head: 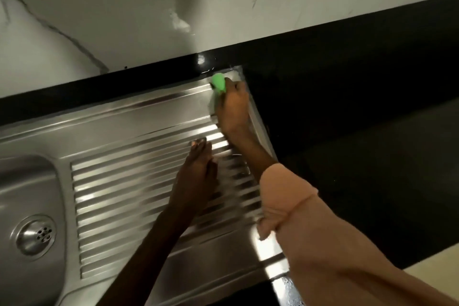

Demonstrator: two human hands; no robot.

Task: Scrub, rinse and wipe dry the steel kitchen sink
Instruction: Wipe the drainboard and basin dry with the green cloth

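My right hand (232,107) grips what looks like a green sponge (218,83) at the sink (139,117) corner; my left hand (197,169) lies flat, fingers straight.

We see two arms. The right arm (250,154) wears a soft peach-pink sleeve (323,238), pushed up and bunched in thick folds above the wrist. The left arm (154,238) is bare to the frame's edge. We make out no rings, watch or bracelet.

I see dim light, glare streaks on the drainboard (139,181) ribs, motion blur, tilted wide-angle edges.
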